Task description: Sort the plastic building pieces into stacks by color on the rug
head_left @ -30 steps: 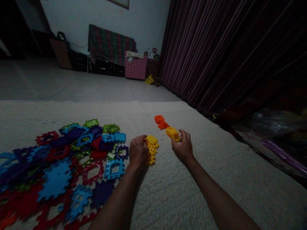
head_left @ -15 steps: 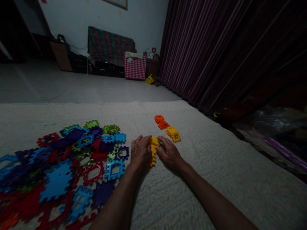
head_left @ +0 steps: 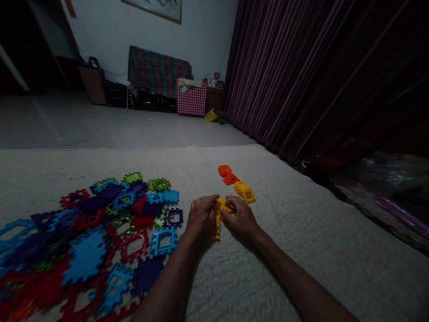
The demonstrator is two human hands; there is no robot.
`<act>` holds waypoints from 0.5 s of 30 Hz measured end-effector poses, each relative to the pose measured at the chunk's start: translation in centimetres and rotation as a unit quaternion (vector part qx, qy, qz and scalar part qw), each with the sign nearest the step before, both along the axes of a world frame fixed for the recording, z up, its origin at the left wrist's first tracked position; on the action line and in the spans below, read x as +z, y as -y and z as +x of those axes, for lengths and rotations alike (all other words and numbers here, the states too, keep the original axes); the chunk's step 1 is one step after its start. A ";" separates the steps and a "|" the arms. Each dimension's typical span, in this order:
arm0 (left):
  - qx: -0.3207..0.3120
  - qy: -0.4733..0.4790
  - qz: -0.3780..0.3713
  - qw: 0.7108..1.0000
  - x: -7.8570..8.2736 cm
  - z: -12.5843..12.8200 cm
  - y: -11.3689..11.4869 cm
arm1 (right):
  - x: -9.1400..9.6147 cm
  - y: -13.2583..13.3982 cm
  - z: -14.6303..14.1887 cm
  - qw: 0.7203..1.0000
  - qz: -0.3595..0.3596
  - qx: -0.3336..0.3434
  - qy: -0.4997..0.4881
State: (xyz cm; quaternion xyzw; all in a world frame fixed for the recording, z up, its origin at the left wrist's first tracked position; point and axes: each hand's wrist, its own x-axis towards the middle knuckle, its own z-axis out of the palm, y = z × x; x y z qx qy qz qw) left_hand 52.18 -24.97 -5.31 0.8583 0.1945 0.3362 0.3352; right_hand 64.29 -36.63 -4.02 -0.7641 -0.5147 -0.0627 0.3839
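Both my hands are closed around yellow interlocking toy pieces [head_left: 217, 226] in the middle of the bedspread. My left hand [head_left: 201, 217] grips them from the left side, its fingers covering much of them. From the right, my right hand [head_left: 240, 215] pinches the upper part with bent fingers. How the pieces join is hidden under the fingers. Just beyond my right hand lies a yellow window piece [head_left: 244, 191]. Orange toy pieces [head_left: 228, 175] lie a little farther off.
A spread-out pile of notched toy pieces in blue, red, purple and green [head_left: 85, 255] covers the left side of the pale quilted bedspread [head_left: 301, 250]. Beyond its far edge is a tiled floor [head_left: 150, 129]. Dark purple curtains [head_left: 268, 67] hang at the right.
My fingers have shifted on the yellow pieces, with the right fingers more bent at the top. The whole view has tilted slightly, so everything sits a bit lower and farther right.
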 end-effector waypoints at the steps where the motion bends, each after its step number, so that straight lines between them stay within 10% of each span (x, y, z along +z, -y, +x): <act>1: -0.002 0.000 -0.001 1.000 -0.1 0.0 0.0 | 0.1 0.0 -0.1 1.000 0.001 -0.007 -0.001; 15: 0.031 -0.031 0.017 0.999 0.6 0.1 0.1 | 0.4 0.3 -0.4 0.996 -0.049 -0.077 0.002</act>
